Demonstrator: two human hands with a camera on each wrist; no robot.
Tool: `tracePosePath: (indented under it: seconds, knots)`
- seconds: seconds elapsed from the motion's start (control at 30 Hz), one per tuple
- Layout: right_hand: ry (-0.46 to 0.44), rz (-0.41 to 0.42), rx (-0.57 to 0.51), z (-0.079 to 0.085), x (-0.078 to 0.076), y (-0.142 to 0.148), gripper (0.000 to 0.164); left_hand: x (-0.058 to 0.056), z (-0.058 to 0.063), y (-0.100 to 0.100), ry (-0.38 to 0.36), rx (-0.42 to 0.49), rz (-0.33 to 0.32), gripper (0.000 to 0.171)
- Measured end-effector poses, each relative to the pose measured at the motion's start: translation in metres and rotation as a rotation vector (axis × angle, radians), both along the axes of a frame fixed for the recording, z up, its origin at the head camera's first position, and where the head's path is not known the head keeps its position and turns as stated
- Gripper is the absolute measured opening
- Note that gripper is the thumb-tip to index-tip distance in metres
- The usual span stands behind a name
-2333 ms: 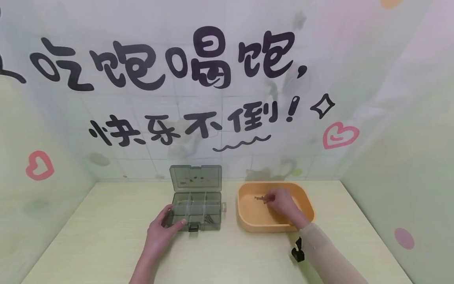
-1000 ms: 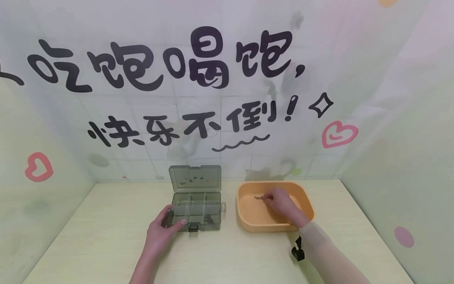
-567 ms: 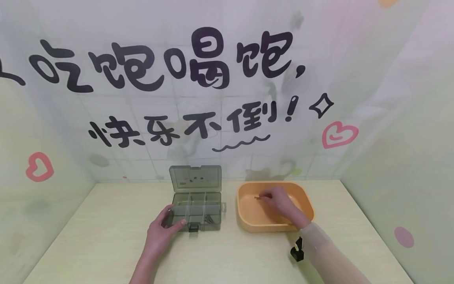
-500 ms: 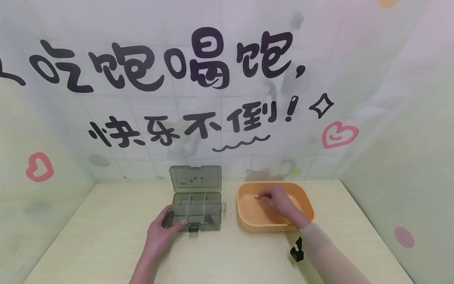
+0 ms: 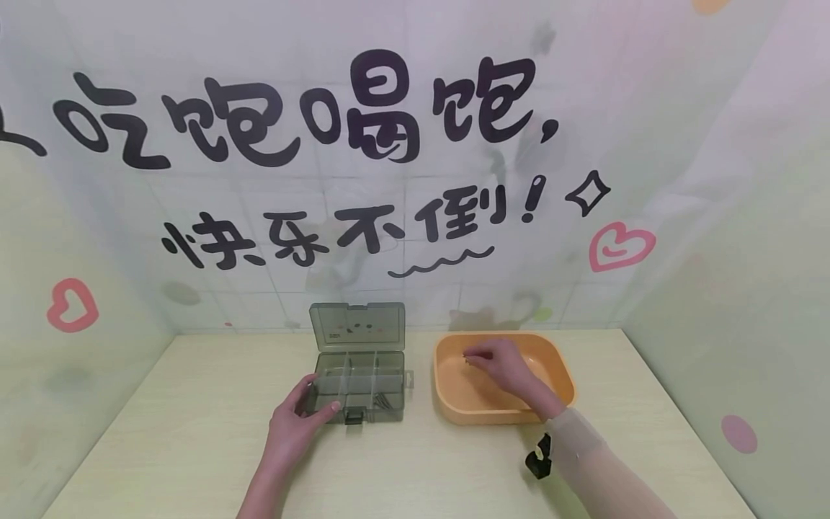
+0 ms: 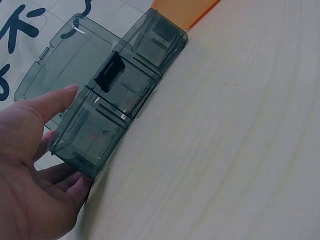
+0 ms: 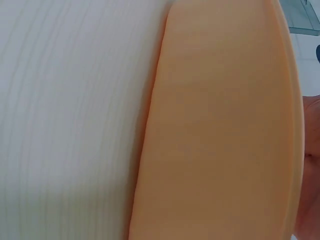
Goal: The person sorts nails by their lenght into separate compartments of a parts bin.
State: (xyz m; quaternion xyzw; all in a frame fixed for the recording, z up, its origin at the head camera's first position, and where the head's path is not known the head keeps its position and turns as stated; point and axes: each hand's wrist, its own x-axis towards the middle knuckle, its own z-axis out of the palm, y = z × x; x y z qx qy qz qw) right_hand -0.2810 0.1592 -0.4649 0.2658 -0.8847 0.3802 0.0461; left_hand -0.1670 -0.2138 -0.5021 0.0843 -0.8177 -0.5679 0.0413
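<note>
Screws [image 5: 382, 400] are contained in the near right compartment of a translucent grey divided box [image 5: 359, 386], rightward of the left hand's grip. The box's left end is clasped by the left hand [image 5: 298, 422], the thumb laid along its front edge and the lid [image 5: 358, 326] tilted up beyond. Inside an orange tray [image 5: 493, 417], a small metal piece [image 5: 466, 360] is pinched by the right hand [image 5: 509, 364], thumb and fingertips brought together; it is mostly hidden and too small to be identified further. Apart from each other, both containers are set on a pale wood-grained tabletop [image 5: 415, 468]. Behind the right grip, a black clip [image 5: 540, 461] is seen beside the light sleeve [image 5: 609, 468]. Beyond both hands, a whitish wall [image 5: 363, 176] is decorated with large black Chinese characters [image 5: 374, 234] and pink heart outlines [image 5: 614, 252].
</note>
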Motion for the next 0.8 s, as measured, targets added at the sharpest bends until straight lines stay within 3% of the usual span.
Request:
tracePosePath:
  seconds: [0.57, 0.8]
  knots:
    - [-0.040, 0.043, -0.152, 0.008, 0.011, -0.038, 0.014, 0.000, -0.002, -0.002, -0.004, 0.014, 0.006, 0.078]
    - [-0.053, 0.078, -0.132, 0.010, 0.021, -0.058, 0.014, 0.001, -0.002, -0.002, -0.002, 0.015, 0.006, 0.078]
